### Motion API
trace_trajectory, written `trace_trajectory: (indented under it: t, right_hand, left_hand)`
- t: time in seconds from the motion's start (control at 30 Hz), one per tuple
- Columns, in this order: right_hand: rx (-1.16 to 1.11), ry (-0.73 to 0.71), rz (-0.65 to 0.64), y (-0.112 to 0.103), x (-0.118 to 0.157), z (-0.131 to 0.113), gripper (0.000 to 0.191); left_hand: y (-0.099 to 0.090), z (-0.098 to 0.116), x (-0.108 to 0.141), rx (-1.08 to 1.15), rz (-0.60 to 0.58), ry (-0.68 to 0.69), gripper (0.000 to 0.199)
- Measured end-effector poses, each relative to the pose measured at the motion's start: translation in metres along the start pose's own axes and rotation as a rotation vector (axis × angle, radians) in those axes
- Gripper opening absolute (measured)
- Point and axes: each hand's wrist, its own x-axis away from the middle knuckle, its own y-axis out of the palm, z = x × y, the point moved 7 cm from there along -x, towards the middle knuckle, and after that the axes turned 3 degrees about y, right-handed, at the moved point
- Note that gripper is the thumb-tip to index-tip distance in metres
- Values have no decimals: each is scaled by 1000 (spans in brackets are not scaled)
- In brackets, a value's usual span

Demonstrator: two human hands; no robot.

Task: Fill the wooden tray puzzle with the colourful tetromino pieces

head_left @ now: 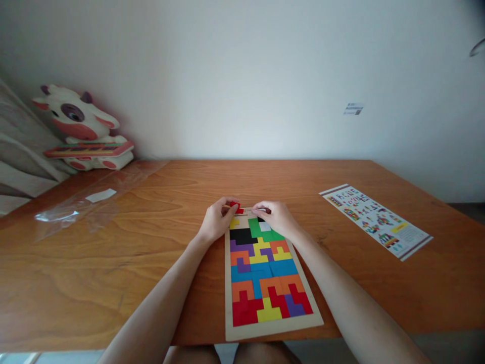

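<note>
A wooden puzzle board [273, 328] lies lengthwise before me, mostly filled with flat coloured block pieces in red, yellow, purple, orange, blue, green and black. My left hand [216, 221] is at its far left corner, thumb and fingers pinching a red puzzle piece [238, 208]. Under that hand a yellow piece [234, 222] shows, with bare wood beside it. My right hand [279, 218] is over the far right corner, fingertips closed near the board's far edge; what they hold, if anything, is hard to see. Below those fingers are a white piece [265, 226] and a green piece [255, 228].
On the wooden table [151, 263], a printed pattern sheet [375, 220] lies to the right. A clear plastic bag [76, 212] is spread at the left. A cow-shaped toy keyboard [91, 131] stands at the back left, against the wall [242, 81].
</note>
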Motion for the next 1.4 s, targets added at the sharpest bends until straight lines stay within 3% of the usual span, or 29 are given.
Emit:
trace_trajectory:
  t: [0.27,0.43,0.6,0.73,0.9,1.07,1.27,1.4]
  right_hand:
    - [163,-100,1,6,-6,2,16]
    - [240,-175,44,6,0,-7,30]
    - [150,-314,-41,13,10,-26,35]
    - [151,-280,-54,15,8,-26,39]
    - [167,-304,-8,12,6,-22,41]
    - [148,-289,-43,16,8,-24,43]
    - [91,-250,-31,16,7,-23,44]
    - [-100,-149,92,7,7,-17,42]
  left_hand:
    - [5,3,2,-66,-39,59,24]
    - [1,5,1,-92,10,75,22]
    - [-6,0,-1,-89,91,37,20]
    - [-9,-3,-1,-124,92,15,20]
    - [-8,5,0,-293,57,93,16]
    - [-7,8,1,-316,52,126,16]
    - [-6,4,0,-254,46,117,16]
    - [-8,-7,-2,-69,69,19,22]
